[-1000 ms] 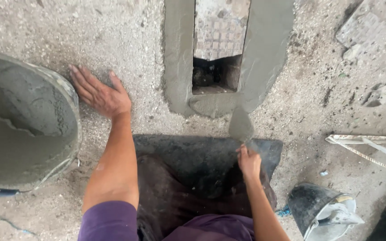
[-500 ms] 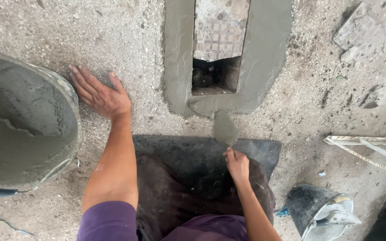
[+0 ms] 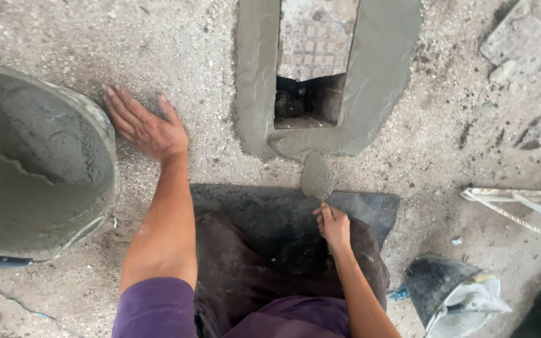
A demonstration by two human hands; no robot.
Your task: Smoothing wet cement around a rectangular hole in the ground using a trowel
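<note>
1. Grey wet mortar (image 3: 255, 81) frames a rectangular floor opening (image 3: 308, 100) at the upper middle of the frame, spread in smooth bands down both sides and across the bottom edge.
2. Inside the opening, small square tiles (image 3: 314, 37) show in the upper part, with a dark hollow below them.
3. At the centre of the frame the right hand (image 3: 333, 226) is closed around the handle of a trowel (image 3: 317, 176), whose mortar-coated blade points up and touches the bottom band of mortar.
4. At the left centre, the left hand (image 3: 145, 128) lies flat and open on the rough gritty floor (image 3: 158, 37), fingers spread and holding nothing.
5. Just left of that hand, a large tub (image 3: 111, 156) filled with grey mortar fills the left edge of the frame.
6. Under the person's knees lies a dark mat (image 3: 370, 209), in the lower middle.
7. At the lower right stands a small black bucket (image 3: 436, 288), with a light strap-like piece (image 3: 514, 200) lying above it near the right edge.
</note>
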